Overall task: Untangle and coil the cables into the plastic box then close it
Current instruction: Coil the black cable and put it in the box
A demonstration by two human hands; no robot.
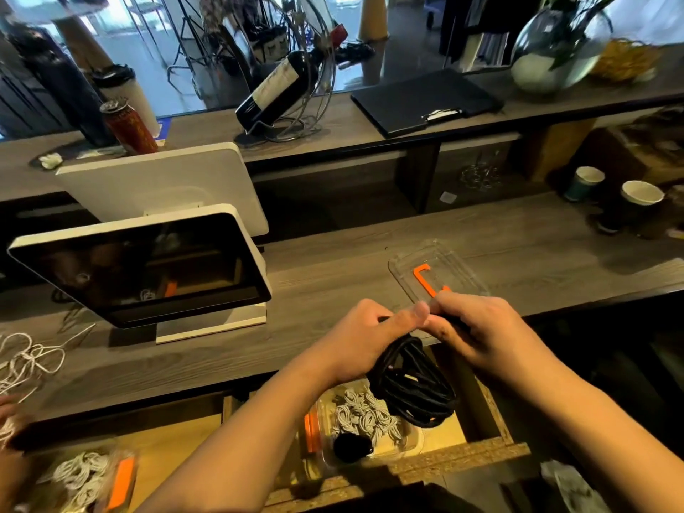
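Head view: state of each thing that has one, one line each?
left hand: grips the black cable
right hand: pinches the black cable
black cable: coiled, hanging over the box
plastic box: open, white cables inside
lid: off, lying on the counter
white cables: tangled, far left
screen: dark

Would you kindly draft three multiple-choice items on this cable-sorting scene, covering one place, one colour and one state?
1. Where does the clear plastic lid with the orange clip lie?
A. on the grey wooden counter
B. inside the drawer
C. on the tablet screen

2. What colour is the coiled cable bundle that both hands hold?
A. white
B. black
C. orange

3. In what state is the clear plastic box in the drawer?
A. closed
B. upside down
C. open, with white cables inside

Answers: 1 A, the lid rests on the counter beyond the hands; 2 B, the left hand and right hand grip dark cord; 3 C, no lid covers it.
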